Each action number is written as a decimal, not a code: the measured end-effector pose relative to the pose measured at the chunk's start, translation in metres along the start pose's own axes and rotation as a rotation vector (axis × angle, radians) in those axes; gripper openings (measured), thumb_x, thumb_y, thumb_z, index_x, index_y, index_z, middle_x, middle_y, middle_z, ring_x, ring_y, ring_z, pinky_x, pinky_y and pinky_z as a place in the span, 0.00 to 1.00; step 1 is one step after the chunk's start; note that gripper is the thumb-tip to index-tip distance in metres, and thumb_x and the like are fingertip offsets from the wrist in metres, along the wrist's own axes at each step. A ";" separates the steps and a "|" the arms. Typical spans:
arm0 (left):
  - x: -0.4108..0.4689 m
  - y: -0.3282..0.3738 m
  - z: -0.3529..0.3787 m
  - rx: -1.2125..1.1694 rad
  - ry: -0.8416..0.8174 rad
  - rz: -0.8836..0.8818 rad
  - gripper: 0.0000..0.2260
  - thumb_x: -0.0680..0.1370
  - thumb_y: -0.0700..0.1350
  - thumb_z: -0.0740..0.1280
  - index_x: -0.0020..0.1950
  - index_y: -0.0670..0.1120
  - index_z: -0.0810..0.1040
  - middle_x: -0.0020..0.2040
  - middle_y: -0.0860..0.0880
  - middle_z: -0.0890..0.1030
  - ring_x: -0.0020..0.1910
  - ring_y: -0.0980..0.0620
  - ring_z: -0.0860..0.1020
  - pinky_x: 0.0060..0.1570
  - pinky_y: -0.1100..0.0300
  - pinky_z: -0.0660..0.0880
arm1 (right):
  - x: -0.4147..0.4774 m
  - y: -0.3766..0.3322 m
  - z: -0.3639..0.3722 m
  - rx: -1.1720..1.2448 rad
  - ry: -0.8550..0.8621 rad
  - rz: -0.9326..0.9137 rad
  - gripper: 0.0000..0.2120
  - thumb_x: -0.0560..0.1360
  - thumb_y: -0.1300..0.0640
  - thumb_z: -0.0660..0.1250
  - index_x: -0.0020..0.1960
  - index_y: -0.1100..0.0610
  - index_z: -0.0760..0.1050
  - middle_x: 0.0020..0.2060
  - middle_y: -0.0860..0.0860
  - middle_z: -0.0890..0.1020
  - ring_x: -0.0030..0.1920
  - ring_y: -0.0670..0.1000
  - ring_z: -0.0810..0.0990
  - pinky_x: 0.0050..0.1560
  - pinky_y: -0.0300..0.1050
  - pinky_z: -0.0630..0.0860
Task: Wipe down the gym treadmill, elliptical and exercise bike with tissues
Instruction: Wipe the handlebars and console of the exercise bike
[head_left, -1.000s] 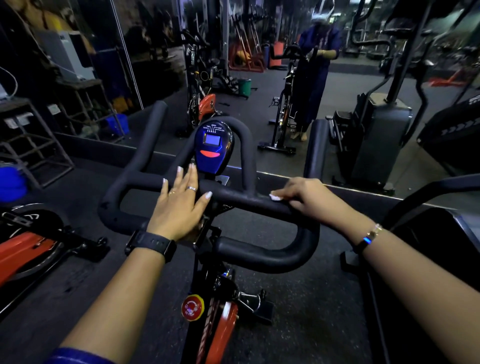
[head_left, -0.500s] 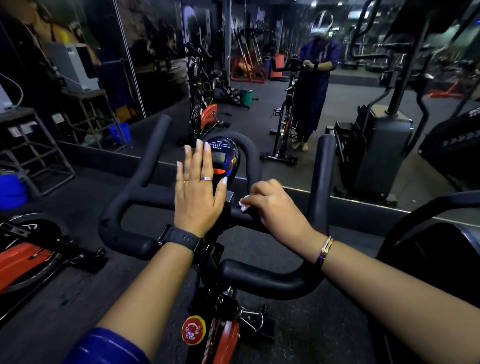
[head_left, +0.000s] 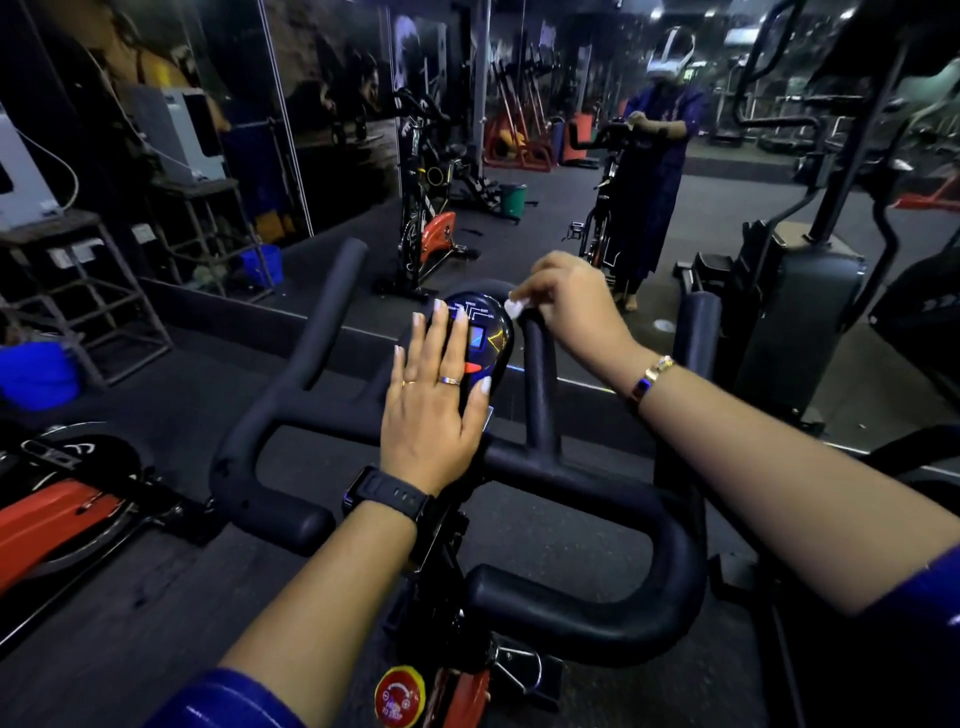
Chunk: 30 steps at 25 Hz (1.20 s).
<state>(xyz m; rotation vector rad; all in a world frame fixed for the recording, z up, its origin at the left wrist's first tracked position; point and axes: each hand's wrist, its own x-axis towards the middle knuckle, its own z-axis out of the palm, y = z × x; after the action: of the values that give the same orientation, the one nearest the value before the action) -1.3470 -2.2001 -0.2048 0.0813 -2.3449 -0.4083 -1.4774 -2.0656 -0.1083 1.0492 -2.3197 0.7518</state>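
Observation:
The exercise bike's black padded handlebar (head_left: 597, 483) fills the middle of the view. Its blue console (head_left: 491, 338) sits at the centre, inside the inner loop. My left hand (head_left: 434, 400) lies flat with straight fingers over the console's left side and the crossbar. My right hand (head_left: 571, 306) pinches a small white tissue (head_left: 514, 309) and presses it on the top of the inner loop bar, just right of the console. Most of the tissue is hidden under my fingers.
A mirror wall ahead reflects me and the bike (head_left: 613, 208). A second red-and-black bike (head_left: 62, 514) stands at the left, an elliptical (head_left: 795, 291) at the right. A metal rack (head_left: 83, 291) and a blue bucket (head_left: 36, 374) are at far left. A red knob (head_left: 400, 696) is below.
My right hand moved with the tissue from the right crossbar to the centre, then up the inner loop bar. My left hand slid forward from the crossbar onto the console.

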 end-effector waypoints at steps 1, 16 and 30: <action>0.000 -0.001 0.001 0.001 0.004 0.003 0.31 0.80 0.54 0.53 0.80 0.48 0.47 0.80 0.50 0.45 0.79 0.50 0.45 0.76 0.47 0.48 | 0.011 -0.002 0.001 -0.002 -0.025 -0.019 0.13 0.66 0.71 0.70 0.45 0.58 0.85 0.44 0.57 0.81 0.47 0.62 0.79 0.48 0.47 0.73; 0.001 -0.003 -0.001 0.011 0.008 0.001 0.30 0.80 0.54 0.53 0.80 0.49 0.46 0.80 0.52 0.44 0.79 0.49 0.45 0.76 0.47 0.48 | -0.009 -0.005 0.009 -0.242 -0.071 -0.250 0.12 0.72 0.69 0.65 0.52 0.60 0.83 0.46 0.57 0.77 0.45 0.61 0.72 0.45 0.51 0.73; 0.000 -0.002 0.005 0.007 0.039 0.015 0.30 0.80 0.52 0.53 0.80 0.45 0.49 0.80 0.47 0.47 0.79 0.50 0.43 0.76 0.46 0.52 | -0.123 -0.041 -0.023 0.001 -0.320 -0.127 0.21 0.60 0.76 0.66 0.46 0.57 0.84 0.40 0.53 0.79 0.40 0.52 0.75 0.39 0.42 0.74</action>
<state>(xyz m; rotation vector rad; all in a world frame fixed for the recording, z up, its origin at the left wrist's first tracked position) -1.3507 -2.2007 -0.2082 0.0750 -2.3074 -0.3876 -1.3687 -2.0098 -0.1564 1.3891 -2.4832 0.5696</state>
